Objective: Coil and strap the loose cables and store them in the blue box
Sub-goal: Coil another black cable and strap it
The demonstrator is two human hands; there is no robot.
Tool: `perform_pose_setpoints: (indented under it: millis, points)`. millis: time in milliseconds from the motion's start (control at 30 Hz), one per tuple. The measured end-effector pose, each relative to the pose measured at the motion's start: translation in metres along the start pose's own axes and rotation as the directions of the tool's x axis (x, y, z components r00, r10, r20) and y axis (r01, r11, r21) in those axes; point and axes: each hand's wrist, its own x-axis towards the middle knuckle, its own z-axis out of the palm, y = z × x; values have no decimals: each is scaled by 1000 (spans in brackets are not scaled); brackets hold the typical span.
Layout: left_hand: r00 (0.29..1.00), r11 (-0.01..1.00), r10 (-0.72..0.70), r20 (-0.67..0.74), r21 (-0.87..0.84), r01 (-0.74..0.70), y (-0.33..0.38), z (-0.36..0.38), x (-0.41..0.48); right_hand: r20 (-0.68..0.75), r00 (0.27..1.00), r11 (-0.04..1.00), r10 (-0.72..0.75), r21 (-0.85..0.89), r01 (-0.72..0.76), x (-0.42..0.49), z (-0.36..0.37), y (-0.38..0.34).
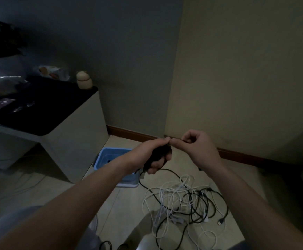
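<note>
Black cable, wound into a small bundle (160,156), sits in the left hand (153,156), whose fingers are curled round it in a loose fist, thumb lying along the top and pointing right. One strand of the same cable drops from below this hand and runs down to the floor (121,201). The right hand (197,148) is raised beside it at the same height, wrist bent, its thumb and forefinger pressed together on a thin dark strip, which may be the strap or the cable's end; the dim light does not let me tell which. The thumb tips of the two hands nearly touch. Both forearms are bare and reach forward from the near edge of the view. On the tiled floor below and to the right of the hands lies one tangled heap of loose cables (185,202), white ones and black ones mixed; they cross too much to count, and one small plug shows at the heap's right edge. One blue box (111,154) stands open on the floor just left of and behind the left hand, partly hidden by the left forearm, next to the foot of a pale counter (78,134) with a dark top. On that counter's far corner stands one small cream-coloured jar (84,80).
</note>
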Motion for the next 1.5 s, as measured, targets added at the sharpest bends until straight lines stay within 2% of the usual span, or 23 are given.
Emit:
perform_pose_setpoints:
  millis: [100, 233, 367, 500, 567, 667, 767, 933, 1133, 1200, 1267, 1400, 1467, 1500]
  points:
    - [998, 992, 5, 55, -125, 2, 3, -3, -4, 30, 999, 999, -32, 13, 32, -3, 8, 5]
    - [997, 971, 6, 81, -240, 14, 3, -3, -8, 144, 987, 961, -68, 275, 26, -11, 30, 1]
    - [999, 930, 30, 35, -368, -15, 2, -2, -9, 199, 976, 906, 88, 392, -161, -19, 48, -10]
    - [999, 882, 33, -25, -470, -41, -1, -1, -9, 136, 960, 828, 243, 486, -279, -27, 64, -22]
    - [997, 856, 33, -63, -513, -60, -2, 0, -9, 149, 935, 759, 321, 550, -348, -27, 69, -26]
    - [988, 790, 38, -147, -601, -119, -1, 4, -8, 111, 924, 710, 366, 608, -355, -28, 77, -29]
    - [976, 740, 49, -210, -649, -177, 1, 6, -10, 25, 939, 734, 343, 616, -284, -31, 84, -34]
    - [958, 741, 49, -282, -633, -224, 5, 13, -18, -106, 951, 822, 290, 536, -191, -37, 90, -37]
    - [897, 587, -120, -426, -759, -281, 2, 27, -18, -167, 938, 879, 304, 430, -208, -41, 93, -32]
    - [832, 642, -188, -522, -706, -298, -2, 30, -16, -195, 933, 902, 302, 376, -213, -40, 94, -31]
    - [746, 749, -221, -628, -599, -283, -4, 31, -14, -244, 917, 919, 317, 318, -233, -35, 94, -31]
    - [615, 919, -177, -768, -353, -176, 1, 34, -14, -300, 904, 942, 304, 235, -239, -28, 90, -34]
    - [584, 963, -152, -798, -252, -93, 2, 34, -17, -322, 911, 963, 259, 155, -220, -27, 90, -36]
    - [601, 959, -175, -780, -273, -74, 3, 32, -19, -333, 913, 971, 236, 110, -210, -27, 89, -37]
